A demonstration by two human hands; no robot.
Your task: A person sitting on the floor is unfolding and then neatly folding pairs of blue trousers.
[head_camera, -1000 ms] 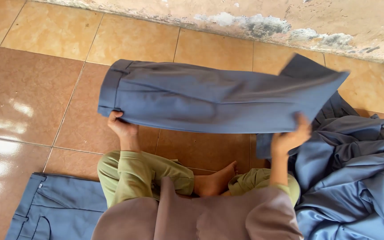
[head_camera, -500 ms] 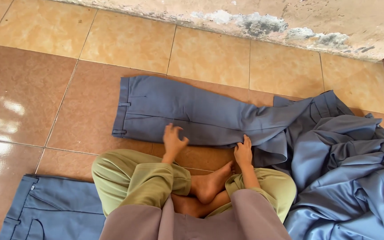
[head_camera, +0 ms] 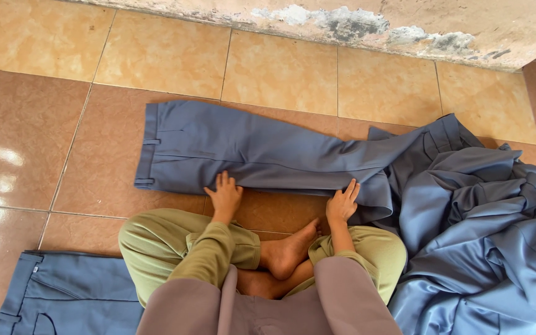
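Blue trousers (head_camera: pixel 249 152) lie flat on the floor (head_camera: pixel 26 118), long axis left-right, waistband pointing left; left hand (head_camera: pixel 223 196) and right hand (head_camera: pixel 342 202) press open-palmed on their near edge, gripping nothing

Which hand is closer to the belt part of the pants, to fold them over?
Probably the left hand. It rests flat on the near edge of the blue trousers, nearer the waistband. The right hand lies by the leg end, beside the heap of blue cloth.
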